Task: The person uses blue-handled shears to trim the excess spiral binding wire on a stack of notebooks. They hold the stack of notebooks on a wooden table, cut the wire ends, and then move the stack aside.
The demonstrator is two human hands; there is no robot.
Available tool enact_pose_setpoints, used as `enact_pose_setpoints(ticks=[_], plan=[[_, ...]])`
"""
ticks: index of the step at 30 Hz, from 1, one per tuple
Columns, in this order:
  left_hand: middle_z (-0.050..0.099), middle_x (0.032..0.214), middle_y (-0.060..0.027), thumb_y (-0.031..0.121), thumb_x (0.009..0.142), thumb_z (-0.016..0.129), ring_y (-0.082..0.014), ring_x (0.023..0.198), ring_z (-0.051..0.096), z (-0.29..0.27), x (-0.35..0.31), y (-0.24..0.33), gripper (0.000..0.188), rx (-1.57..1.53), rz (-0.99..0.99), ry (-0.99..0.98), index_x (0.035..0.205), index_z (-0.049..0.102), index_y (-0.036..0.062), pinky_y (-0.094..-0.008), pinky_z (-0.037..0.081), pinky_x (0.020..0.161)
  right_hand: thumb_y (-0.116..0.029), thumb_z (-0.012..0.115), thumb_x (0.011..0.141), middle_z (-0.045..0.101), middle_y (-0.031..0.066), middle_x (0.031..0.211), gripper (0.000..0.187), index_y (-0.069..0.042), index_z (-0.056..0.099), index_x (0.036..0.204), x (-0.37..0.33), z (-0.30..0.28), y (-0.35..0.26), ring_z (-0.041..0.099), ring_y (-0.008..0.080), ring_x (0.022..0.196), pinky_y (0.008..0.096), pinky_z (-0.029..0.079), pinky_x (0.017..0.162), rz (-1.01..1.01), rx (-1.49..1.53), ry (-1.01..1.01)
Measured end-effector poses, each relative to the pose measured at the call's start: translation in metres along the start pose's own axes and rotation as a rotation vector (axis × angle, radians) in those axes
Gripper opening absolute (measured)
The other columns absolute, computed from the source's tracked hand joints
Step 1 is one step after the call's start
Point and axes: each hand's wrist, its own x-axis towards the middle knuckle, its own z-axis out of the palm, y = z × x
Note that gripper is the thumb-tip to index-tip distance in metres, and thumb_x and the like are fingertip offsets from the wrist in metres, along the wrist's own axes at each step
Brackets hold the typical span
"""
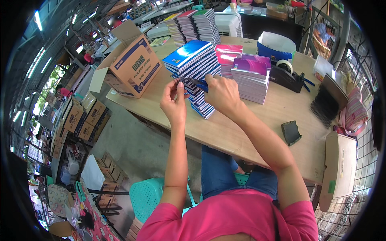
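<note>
In front of me on the table rises a tall stack of blue spiral notebooks [192, 54], their wire-bound edges toward me. My right hand [223, 94] is closed around blue-handled pliers [198, 83], whose dark jaws point left toward my other hand. My left hand [174, 100] is raised at the stack's left front side, thumb and fingers pinched together at the tip of the pliers. Something thin and dark, perhaps wire, shows at those fingertips, too small to make out. Both hands are above the table's near edge, in front of the stack.
An open cardboard box [134, 66] stands left of the stack. Purple notebooks [251, 76] and red notebooks [229, 52] are piled to the right, near a tape dispenser [286, 74]. A dark curved block [291, 133] lies nearer me. Black wire coils [323, 106] sit at the right edge.
</note>
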Motion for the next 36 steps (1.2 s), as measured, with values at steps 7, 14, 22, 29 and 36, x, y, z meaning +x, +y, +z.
enact_pose_setpoints(ticks=[7, 14, 22, 29, 36], plan=[[0.066, 0.094, -0.0063, 0.012, 0.096, 0.065, -0.0093, 0.076, 0.062, -0.004, 0.001, 0.007, 0.023, 0.067, 0.057, 0.003, 0.113, 0.064, -0.0022, -0.0255, 0.057, 0.06, -0.031, 0.076, 0.075, 0.066, 0.0135, 0.089, 0.034, -0.003, 0.065, 0.091, -0.002, -0.018, -0.015, 0.067, 0.033, 0.082, 0.0479, 0.052, 0.066, 0.002, -0.061, 0.117], [0.067, 0.094, -0.0062, 0.011, 0.095, 0.065, -0.0095, 0.076, 0.063, -0.002, 0.006, 0.008, 0.023, 0.104, 0.078, 0.002, 0.113, 0.064, -0.0021, -0.0253, 0.057, 0.06, -0.038, 0.078, 0.073, 0.065, 0.0119, 0.085, 0.041, -0.004, 0.065, 0.091, 0.01, -0.006, -0.01, 0.067, 0.031, 0.077, 0.044, 0.051, 0.063, 0.002, -0.128, -0.002], [0.067, 0.094, -0.0062, 0.011, 0.096, 0.064, -0.0093, 0.077, 0.063, -0.01, 0.007, 0.014, 0.022, 0.154, 0.07, 0.016, 0.115, 0.065, -0.0005, -0.0245, 0.056, 0.059, -0.031, 0.075, 0.075, 0.066, 0.013, 0.088, 0.033, -0.003, 0.064, 0.088, 0.008, -0.021, -0.017, 0.067, 0.0323, 0.082, 0.0484, 0.051, 0.066, -0.012, -0.057, 0.119], [0.068, 0.094, -0.0054, 0.012, 0.095, 0.065, -0.0086, 0.077, 0.063, -0.01, 0.013, 0.024, 0.026, 0.198, 0.129, -0.038, 0.12, 0.067, 0.0053, -0.0241, 0.056, 0.059, -0.039, 0.078, 0.075, 0.065, 0.0116, 0.09, 0.042, -0.004, 0.065, 0.094, 0.015, -0.019, -0.025, 0.066, 0.0304, 0.082, 0.0455, 0.052, 0.067, -0.035, -0.133, 0.102], [0.068, 0.092, -0.005, 0.01, 0.094, 0.065, -0.0084, 0.075, 0.062, -0.009, 0.013, 0.019, 0.022, 0.221, 0.163, -0.003, 0.115, 0.068, 0.003, -0.0232, 0.055, 0.058, -0.037, 0.077, 0.076, 0.066, 0.0143, 0.082, 0.039, -0.003, 0.064, 0.089, 0.019, -0.015, -0.022, 0.068, 0.0336, 0.073, 0.046, 0.052, 0.061, -0.059, -0.122, 0.073]])
